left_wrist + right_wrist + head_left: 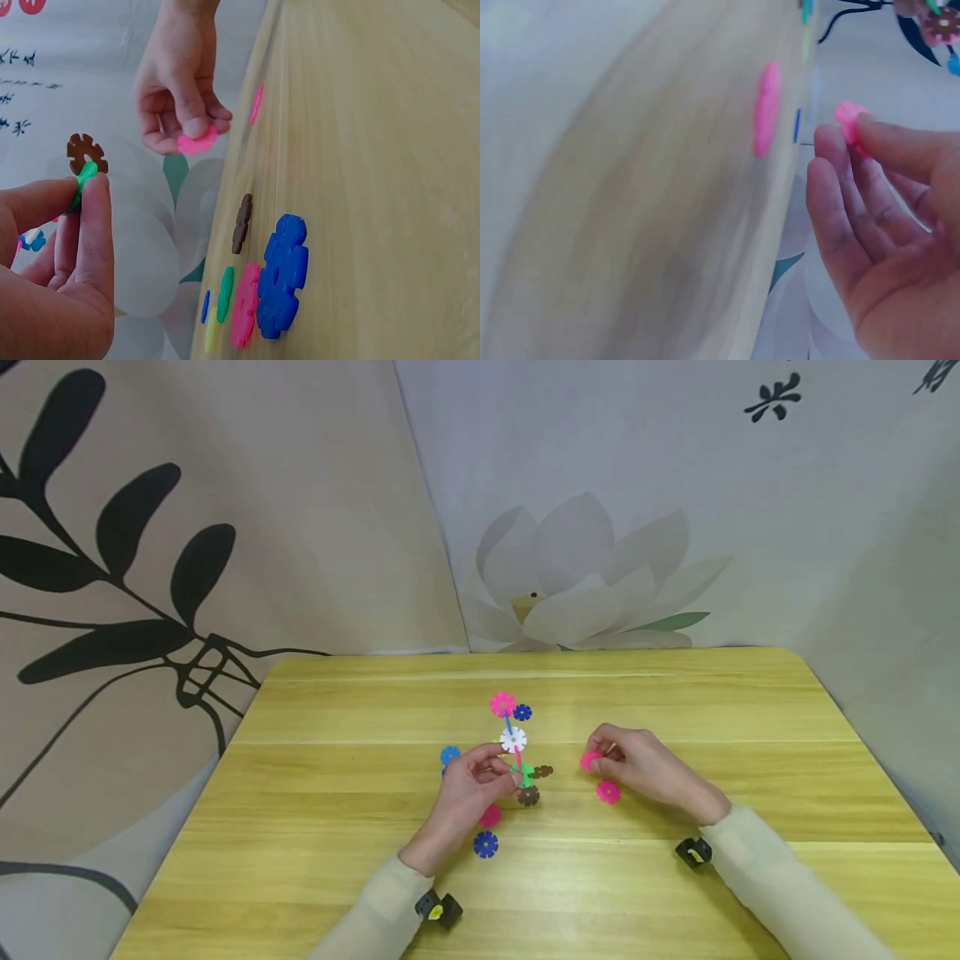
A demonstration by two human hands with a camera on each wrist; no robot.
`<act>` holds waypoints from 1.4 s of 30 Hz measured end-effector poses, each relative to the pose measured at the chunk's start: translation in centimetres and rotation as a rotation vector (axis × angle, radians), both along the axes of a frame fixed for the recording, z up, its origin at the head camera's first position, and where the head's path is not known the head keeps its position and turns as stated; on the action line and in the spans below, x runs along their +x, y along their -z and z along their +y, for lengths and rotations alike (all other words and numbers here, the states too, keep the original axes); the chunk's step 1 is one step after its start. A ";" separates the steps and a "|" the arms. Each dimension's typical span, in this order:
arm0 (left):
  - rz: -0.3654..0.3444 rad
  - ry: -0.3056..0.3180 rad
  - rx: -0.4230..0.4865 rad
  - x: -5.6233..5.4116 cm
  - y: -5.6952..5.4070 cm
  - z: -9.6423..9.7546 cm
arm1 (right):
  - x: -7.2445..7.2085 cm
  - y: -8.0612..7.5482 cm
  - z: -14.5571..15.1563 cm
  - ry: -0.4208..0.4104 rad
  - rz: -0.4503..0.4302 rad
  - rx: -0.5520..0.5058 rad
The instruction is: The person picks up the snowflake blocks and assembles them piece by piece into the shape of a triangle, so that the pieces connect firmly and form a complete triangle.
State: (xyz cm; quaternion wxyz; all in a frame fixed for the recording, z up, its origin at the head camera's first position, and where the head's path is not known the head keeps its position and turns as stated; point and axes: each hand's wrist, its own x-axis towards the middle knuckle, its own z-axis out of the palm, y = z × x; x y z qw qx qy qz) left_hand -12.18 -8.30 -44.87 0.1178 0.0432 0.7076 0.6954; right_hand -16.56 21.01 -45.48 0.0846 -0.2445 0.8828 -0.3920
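Note:
My left hand (465,793) pinches the green notched disc (88,172) of a linked chain between thumb and fingers. A brown disc (79,152) is joined to that green one. Farther up the chain, a white disc (513,740) and a pink disc (503,704) stand out in the head view. Over to the right, my right hand (645,764) holds a single pink flower-shaped disc (196,142) by its edge, between thumb and fingertips. A loose pink disc (608,792) lies on the table just below that hand.
Several loose discs lie around my left hand on the wooden table (750,902): a blue one (486,844), a pink one (491,816), a brown one (528,796) and a light blue one (450,755). A dark blue disc (522,712) shows beside the chain's top. Behind stands a patterned wall covering.

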 end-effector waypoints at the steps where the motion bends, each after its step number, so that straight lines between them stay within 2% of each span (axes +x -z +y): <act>1: 0.001 -0.001 -0.001 0.0 0.0 0.0 | 0.2 -0.1 -0.1 0.008 0.006 -0.014; 8: 0.026 -0.011 -0.023 0.0 -0.1 0.1 | 1.2 -0.8 -0.8 0.061 0.026 -0.060; 17: 0.070 -0.023 -0.051 0.0 0.0 0.1 | 2.6 -1.7 -1.9 0.058 -0.055 -0.166; 22: 0.094 -0.018 -0.070 0.0 0.2 0.1 | 3.1 -1.9 -2.7 0.100 -0.040 -0.176; 31: 0.129 -0.012 -0.075 0.1 0.0 0.2 | 3.8 -2.5 -3.3 0.138 -0.064 -0.221; 42: 0.133 -0.015 -0.084 0.1 0.0 0.3 | 3.9 -2.3 -3.8 0.118 -0.040 -0.236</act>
